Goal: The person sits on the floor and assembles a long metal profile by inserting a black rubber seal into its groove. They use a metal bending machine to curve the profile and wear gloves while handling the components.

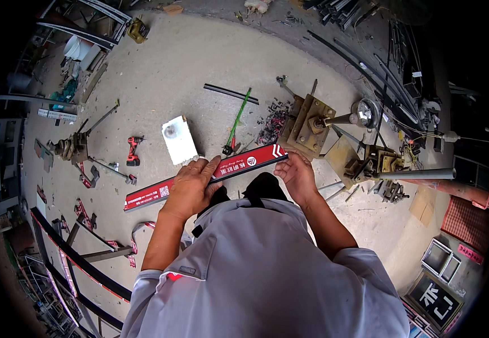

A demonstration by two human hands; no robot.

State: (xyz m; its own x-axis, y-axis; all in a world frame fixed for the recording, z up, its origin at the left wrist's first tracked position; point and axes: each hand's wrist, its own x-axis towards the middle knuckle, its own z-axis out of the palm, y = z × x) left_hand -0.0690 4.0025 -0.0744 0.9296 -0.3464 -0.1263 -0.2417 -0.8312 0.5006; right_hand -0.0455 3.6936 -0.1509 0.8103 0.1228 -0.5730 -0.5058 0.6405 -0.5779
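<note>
A long dark profile bar point(256, 161) with a red printed film on its upper face lies across in front of my body, its left end lower than its right. My left hand point(191, 185) is wrapped over the bar left of its middle. At the bar's right end, my right hand point(298, 176) holds the near edge between thumb and fingers. Just beyond my left hand stands a white block point(178, 141) with a dark smudge on top. A thin green stick-like tool point(240, 119) with a black lower end lies past the bar.
A heavy brownish metal press point(307, 130) stands close to my right hand, beside a pile of dark and red scraps point(274, 123). A red cordless drill point(133, 151) lies on the floor at left. A dark curved frame point(81, 262) rises at lower left. Two dark strips point(230, 93) lie farther off.
</note>
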